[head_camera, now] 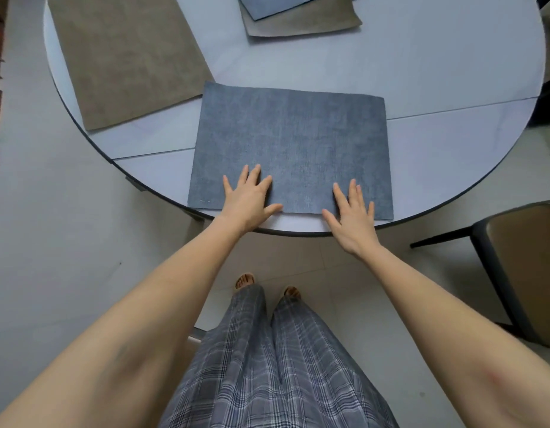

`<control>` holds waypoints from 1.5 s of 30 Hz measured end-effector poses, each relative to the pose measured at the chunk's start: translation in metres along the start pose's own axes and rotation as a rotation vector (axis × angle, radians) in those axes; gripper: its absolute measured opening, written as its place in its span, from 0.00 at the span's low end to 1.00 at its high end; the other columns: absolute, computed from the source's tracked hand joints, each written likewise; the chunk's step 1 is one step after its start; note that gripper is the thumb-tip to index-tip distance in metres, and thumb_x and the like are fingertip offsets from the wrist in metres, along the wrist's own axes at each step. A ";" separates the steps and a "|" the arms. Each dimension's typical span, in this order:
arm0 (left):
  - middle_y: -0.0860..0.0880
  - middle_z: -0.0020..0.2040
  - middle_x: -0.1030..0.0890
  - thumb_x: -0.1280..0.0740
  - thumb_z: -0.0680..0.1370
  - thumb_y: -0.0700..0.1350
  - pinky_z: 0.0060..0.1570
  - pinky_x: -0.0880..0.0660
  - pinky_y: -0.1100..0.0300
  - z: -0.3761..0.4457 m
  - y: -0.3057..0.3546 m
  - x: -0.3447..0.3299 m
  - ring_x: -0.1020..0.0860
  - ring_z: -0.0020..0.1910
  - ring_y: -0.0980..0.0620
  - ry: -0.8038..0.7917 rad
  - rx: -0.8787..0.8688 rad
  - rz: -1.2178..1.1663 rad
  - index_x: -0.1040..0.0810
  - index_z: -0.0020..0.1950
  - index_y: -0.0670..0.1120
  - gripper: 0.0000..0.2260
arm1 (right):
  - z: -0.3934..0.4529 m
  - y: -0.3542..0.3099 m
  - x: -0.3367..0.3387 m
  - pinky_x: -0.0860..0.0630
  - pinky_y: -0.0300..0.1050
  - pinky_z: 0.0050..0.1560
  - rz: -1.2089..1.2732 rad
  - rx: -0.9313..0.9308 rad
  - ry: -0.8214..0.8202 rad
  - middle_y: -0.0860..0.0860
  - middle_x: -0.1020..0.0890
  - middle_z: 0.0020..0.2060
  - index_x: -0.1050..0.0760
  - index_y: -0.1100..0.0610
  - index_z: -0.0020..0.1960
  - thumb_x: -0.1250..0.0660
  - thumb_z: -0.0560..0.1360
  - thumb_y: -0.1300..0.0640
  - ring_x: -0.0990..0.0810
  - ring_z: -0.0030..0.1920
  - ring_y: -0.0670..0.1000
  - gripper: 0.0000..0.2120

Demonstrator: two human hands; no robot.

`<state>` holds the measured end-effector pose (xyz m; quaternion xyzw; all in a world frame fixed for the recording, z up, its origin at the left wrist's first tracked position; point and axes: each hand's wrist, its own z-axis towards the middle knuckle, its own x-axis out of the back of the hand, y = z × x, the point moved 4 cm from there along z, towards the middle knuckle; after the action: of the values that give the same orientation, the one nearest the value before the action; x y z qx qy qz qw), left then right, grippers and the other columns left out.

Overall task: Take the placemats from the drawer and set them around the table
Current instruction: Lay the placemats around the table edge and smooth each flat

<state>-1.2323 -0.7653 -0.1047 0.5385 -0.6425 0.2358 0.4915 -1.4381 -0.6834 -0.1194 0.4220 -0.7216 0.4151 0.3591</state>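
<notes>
A blue-grey placemat (293, 140) lies flat at the near edge of the round white table (452, 97). My left hand (249, 199) rests palm down on the mat's near left part, fingers spread. My right hand (352, 216) lies flat on its near right edge, partly over the table rim, fingers apart. A brown placemat (128, 57) lies at the table's left side. At the far side, a blue placemat (273, 3) sits on top of another brown placemat (304, 23), both cut off by the frame.
A dark-framed chair with a tan seat (520, 267) stands to the right of me, close to the table. My legs in plaid trousers (267, 366) stand on the light tiled floor (51, 242). Dark furniture edges the far left.
</notes>
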 end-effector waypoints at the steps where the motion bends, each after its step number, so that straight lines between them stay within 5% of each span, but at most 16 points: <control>1: 0.47 0.80 0.54 0.39 0.77 0.63 0.71 0.55 0.30 0.004 0.010 0.002 0.57 0.78 0.43 0.023 -0.011 0.009 0.45 0.78 0.51 0.35 | 0.001 0.004 0.002 0.62 0.59 0.75 0.037 -0.031 0.043 0.54 0.61 0.78 0.57 0.49 0.79 0.47 0.80 0.41 0.63 0.77 0.52 0.32; 10: 0.49 0.78 0.68 0.34 0.68 0.70 0.64 0.57 0.24 0.039 0.075 -0.018 0.67 0.76 0.37 -0.145 -0.054 0.037 0.62 0.78 0.58 0.50 | 0.017 0.040 0.002 0.66 0.64 0.72 -0.040 -0.199 0.081 0.53 0.65 0.77 0.63 0.44 0.77 0.49 0.73 0.28 0.67 0.76 0.53 0.42; 33: 0.48 0.78 0.66 0.37 0.67 0.73 0.66 0.57 0.25 0.038 0.078 -0.022 0.66 0.76 0.37 -0.177 -0.055 0.062 0.62 0.78 0.57 0.51 | 0.007 0.041 0.000 0.66 0.56 0.74 -0.026 -0.209 0.081 0.52 0.66 0.77 0.64 0.46 0.77 0.50 0.75 0.30 0.67 0.76 0.52 0.41; 35: 0.47 0.79 0.60 0.39 0.68 0.74 0.67 0.53 0.28 0.041 0.077 -0.016 0.58 0.77 0.36 -0.151 -0.066 0.100 0.57 0.79 0.57 0.48 | 0.011 0.037 0.001 0.66 0.56 0.75 -0.068 -0.166 0.159 0.53 0.62 0.77 0.61 0.49 0.78 0.49 0.77 0.33 0.65 0.77 0.53 0.39; 38: 0.47 0.75 0.36 0.45 0.78 0.65 0.66 0.37 0.40 0.047 0.069 0.002 0.34 0.68 0.39 0.118 -0.141 0.240 0.44 0.78 0.53 0.31 | 0.033 0.008 0.004 0.62 0.53 0.76 -0.109 0.041 0.256 0.55 0.56 0.78 0.54 0.53 0.79 0.47 0.80 0.40 0.59 0.78 0.54 0.33; 40: 0.48 0.71 0.32 0.45 0.81 0.57 0.61 0.32 0.45 0.048 0.059 0.001 0.31 0.63 0.41 0.230 -0.180 0.277 0.41 0.77 0.50 0.25 | 0.053 -0.012 0.001 0.59 0.52 0.77 -0.127 0.166 0.227 0.54 0.53 0.78 0.52 0.53 0.79 0.48 0.81 0.43 0.56 0.78 0.54 0.31; 45: 0.45 0.62 0.27 0.43 0.81 0.53 0.62 0.33 0.45 0.067 0.072 0.013 0.29 0.61 0.42 0.210 -0.112 0.253 0.24 0.63 0.47 0.16 | 0.069 -0.018 -0.011 0.57 0.52 0.77 -0.192 0.261 0.191 0.53 0.49 0.78 0.49 0.52 0.78 0.58 0.78 0.42 0.52 0.78 0.53 0.30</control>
<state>-1.3231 -0.8046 -0.1044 0.3974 -0.6624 0.3146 0.5517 -1.4293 -0.7475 -0.1506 0.4906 -0.5806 0.5070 0.4064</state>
